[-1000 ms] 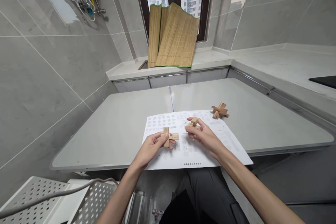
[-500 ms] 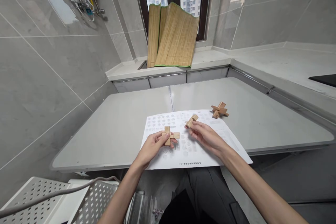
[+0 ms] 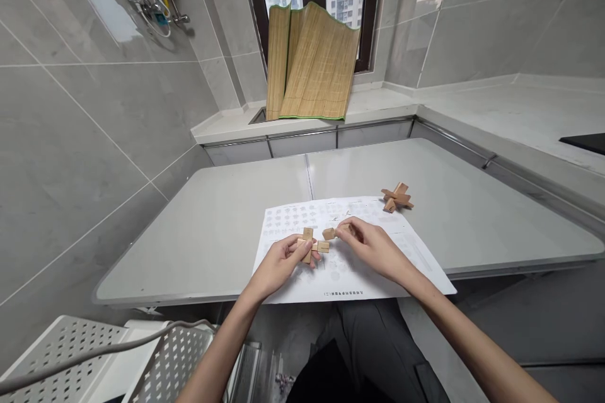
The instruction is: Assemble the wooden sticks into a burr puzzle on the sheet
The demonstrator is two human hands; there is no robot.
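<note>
Table: pale grey (image 3: 212,220), spread beneath both hands, a dark seam across it.
Paper sheet: white, printed with small diagrams (image 3: 418,255), lying on the table under the hands.
Right hand: (image 3: 373,249) nearly closed, fingertips and thumb pinching one end of a wooden block (image 3: 328,234), which pokes out past them toward the other hand.
Left hand: (image 3: 278,264) closed, thumb laid across the front of a wooden cross (image 3: 308,233), fingers behind it.
Cross: at the left fingertips; pale, straight-edged pieces, one upright over one sideways, its middle partly covered by the thumb.
Brown star: darker crossed pieces (image 3: 397,198), beyond the right hand at the sheet's far corner.
Block: pale, square-edged, partly hidden by fingers; just beside the cross, contact unclear.
</note>
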